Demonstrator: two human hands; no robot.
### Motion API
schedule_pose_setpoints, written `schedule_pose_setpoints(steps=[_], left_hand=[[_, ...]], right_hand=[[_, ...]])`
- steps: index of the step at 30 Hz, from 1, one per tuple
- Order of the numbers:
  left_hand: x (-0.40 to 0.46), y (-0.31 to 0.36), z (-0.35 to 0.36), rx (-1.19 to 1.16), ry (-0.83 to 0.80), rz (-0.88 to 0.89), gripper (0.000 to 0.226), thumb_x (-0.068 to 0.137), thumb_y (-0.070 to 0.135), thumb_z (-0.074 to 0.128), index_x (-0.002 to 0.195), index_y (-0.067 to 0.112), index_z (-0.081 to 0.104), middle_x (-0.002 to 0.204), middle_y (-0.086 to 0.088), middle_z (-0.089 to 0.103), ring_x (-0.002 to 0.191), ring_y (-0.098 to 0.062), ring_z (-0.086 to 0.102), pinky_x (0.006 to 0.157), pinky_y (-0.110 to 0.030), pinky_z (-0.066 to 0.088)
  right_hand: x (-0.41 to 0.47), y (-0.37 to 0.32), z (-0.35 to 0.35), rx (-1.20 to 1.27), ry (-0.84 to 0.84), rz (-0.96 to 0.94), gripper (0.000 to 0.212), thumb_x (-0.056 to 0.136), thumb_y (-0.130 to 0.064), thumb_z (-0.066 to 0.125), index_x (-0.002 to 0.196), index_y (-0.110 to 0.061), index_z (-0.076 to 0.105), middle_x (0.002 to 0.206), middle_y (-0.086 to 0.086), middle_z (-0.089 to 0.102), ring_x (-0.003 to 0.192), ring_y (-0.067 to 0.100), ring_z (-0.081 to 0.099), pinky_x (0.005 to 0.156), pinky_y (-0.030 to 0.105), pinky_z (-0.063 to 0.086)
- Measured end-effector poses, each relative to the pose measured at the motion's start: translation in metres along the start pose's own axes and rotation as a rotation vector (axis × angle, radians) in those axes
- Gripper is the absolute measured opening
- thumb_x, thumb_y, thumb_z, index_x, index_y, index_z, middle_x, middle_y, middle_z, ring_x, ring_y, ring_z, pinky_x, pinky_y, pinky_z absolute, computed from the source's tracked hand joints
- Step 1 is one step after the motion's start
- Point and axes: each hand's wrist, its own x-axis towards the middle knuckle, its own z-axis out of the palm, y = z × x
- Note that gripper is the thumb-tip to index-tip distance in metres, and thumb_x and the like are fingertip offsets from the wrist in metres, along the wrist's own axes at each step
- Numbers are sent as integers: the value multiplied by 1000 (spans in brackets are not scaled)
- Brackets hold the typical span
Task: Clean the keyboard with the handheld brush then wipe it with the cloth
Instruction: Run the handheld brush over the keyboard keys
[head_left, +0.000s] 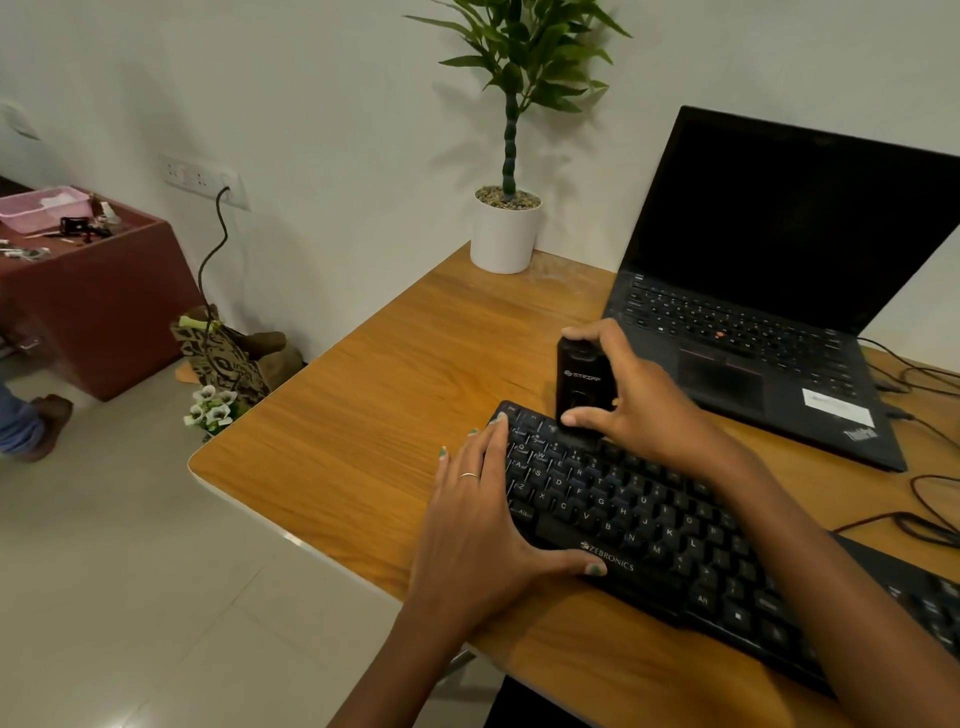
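The black Zebronics keyboard (649, 525) lies on the wooden desk (363, 415), in front of the open ThinkPad laptop (769, 322). The right hand (639, 400) grips the black handheld brush (579, 382), set upright on the keyboard's top-left keys. The left hand (478, 525) rests flat, fingers straight, on the keyboard's left end.

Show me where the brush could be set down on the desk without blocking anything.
Free wood lies left of the keyboard, between the white plant pot and the table's left edge. It is crowded behind the keyboard: laptop, cables and the right hand gripping the brush.
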Motion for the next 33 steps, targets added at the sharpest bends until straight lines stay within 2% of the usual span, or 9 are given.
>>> schedule_pose_setpoints(steps=[4, 8, 10, 14, 17, 21, 25, 30, 33], left_hand=[[-1, 0, 1, -18, -5, 4, 141, 43, 97, 50, 153, 20, 6, 156, 10, 18, 144, -7, 14, 121, -40, 8], [-1, 0, 0, -9, 3, 11, 141, 44, 97, 49, 153, 19, 6, 157, 9, 17, 144, -6, 11, 120, -35, 3], [-1, 0, 0, -9, -4, 12, 141, 44, 97, 48, 153, 20, 6, 157, 9, 17, 144, -6, 11, 120, -35, 3], [-1, -1, 0, -14, 6, 14, 140, 44, 96, 50, 153, 20, 7, 156, 8, 20, 144, -8, 14, 120, -36, 4], [-2, -1, 0, -9, 11, 14, 141, 44, 98, 47, 153, 19, 6, 157, 7, 18, 144, -8, 12, 118, -33, 0], [-1, -1, 0, -14, 12, 15, 139, 45, 97, 49, 153, 19, 7, 157, 7, 20, 144, -9, 14, 119, -35, 3], [-1, -2, 0, -9, 15, 19, 140, 44, 98, 46, 153, 19, 6, 157, 7, 19, 145, -10, 13, 118, -32, 1], [-1, -3, 1, -22, 10, 19, 139, 45, 97, 50, 153, 19, 7, 156, 7, 21, 144, -9, 16, 121, -39, 7], [0, -4, 1, -29, 15, 22, 139, 45, 96, 51, 153, 19, 8, 156, 8, 22, 144, -9, 16, 120, -38, 6]], right_hand=[[-2, -10, 16, -4, -13, -66, 74, 77, -19, 77, 129, -43, 29, 111, -9, 56, 90, 7, 59, 69, 21, 50], [3, -3, 2, 5, -5, 42, 74, 79, -20, 75, 132, -38, 27, 100, -3, 58, 73, 2, 55, 57, 17, 42], [-3, -6, 6, 8, 14, 43, 74, 79, -22, 75, 133, -38, 27, 92, -10, 56, 70, 1, 53, 56, 16, 40], [-15, -12, 15, 8, -9, -53, 73, 80, -22, 74, 131, -45, 27, 112, -10, 55, 87, 7, 58, 67, 22, 48], [-9, -2, 8, 0, 86, 22, 73, 81, -22, 73, 133, -42, 26, 106, -5, 56, 71, 1, 53, 60, 20, 42], [-20, -10, 21, 32, 45, -60, 72, 81, -21, 73, 131, -47, 27, 112, -11, 55, 82, 3, 58, 65, 20, 48], [-13, -2, 12, 15, 113, 0, 72, 82, -23, 72, 133, -45, 25, 108, -4, 57, 68, 3, 56, 57, 20, 45], [-23, -11, 22, 84, 72, -70, 71, 81, -21, 73, 130, -49, 29, 114, -13, 54, 91, 8, 60, 74, 30, 56], [-18, -5, 17, 98, 117, -30, 71, 81, -22, 72, 130, -48, 28, 112, -6, 57, 81, 10, 61, 69, 32, 55]])
